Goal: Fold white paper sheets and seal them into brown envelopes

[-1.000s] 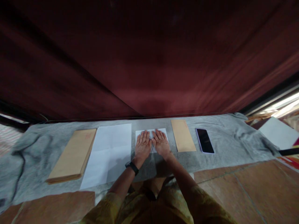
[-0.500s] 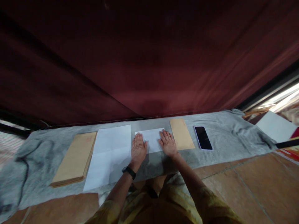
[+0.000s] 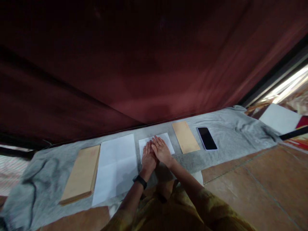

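A small white sheet of paper (image 3: 168, 141), which looks folded, lies on the grey cloth. My left hand (image 3: 148, 157) rests flat on its left half, fingers stretched out. Beside it my right hand (image 3: 161, 151) also lies flat on the paper, its fingertips close against the left hand's fingers. Both hands are open and grip nothing; they cover the sheet's middle and lower part. To the left lie larger white sheets (image 3: 117, 163) with a crease across them. A single brown envelope (image 3: 185, 137) lies to the right of the paper, apart from my right hand.
A stack of brown envelopes (image 3: 80, 173) sits at the left. Right of the single envelope is a phone (image 3: 207, 139) with a dark screen. The grey cloth (image 3: 231, 141) is wrinkled at its ends. A dark red curtain (image 3: 154, 80) hangs behind; tiled floor (image 3: 247, 183) shows in front.
My right hand has slid left across the small paper until it lies against my left hand. The left hand stays flat on the sheet. The view has tilted slightly.
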`<state>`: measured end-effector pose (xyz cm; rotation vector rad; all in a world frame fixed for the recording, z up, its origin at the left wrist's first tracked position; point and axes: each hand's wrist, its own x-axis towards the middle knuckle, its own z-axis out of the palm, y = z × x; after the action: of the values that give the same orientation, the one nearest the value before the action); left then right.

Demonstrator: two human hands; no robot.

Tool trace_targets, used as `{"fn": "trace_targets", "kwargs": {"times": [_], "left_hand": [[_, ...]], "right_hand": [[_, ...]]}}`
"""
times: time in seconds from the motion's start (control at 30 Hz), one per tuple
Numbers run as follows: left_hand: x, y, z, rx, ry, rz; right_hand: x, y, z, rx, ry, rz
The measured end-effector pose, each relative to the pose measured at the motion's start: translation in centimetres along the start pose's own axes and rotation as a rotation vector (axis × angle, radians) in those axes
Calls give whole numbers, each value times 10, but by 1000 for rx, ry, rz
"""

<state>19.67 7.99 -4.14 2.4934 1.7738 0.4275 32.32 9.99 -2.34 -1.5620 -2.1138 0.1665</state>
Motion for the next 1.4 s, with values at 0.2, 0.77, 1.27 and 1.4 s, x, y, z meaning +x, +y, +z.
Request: {"fn": "trace_targets", "kwargs": {"times": [0.2, 0.77, 1.27, 1.4], "left_hand": [[-2, -6, 0, 29, -53, 43], [-15, -4, -14, 43, 7, -163], [19, 11, -11, 10, -91, -80], [6, 0, -9, 29, -36, -150]], "right_hand": [[8, -4, 20, -8, -48, 2], [-7, 40, 6, -67, -62, 44], [-17, 52, -1, -61, -92, 75], [-22, 58, -3, -72, -74, 77]]}}
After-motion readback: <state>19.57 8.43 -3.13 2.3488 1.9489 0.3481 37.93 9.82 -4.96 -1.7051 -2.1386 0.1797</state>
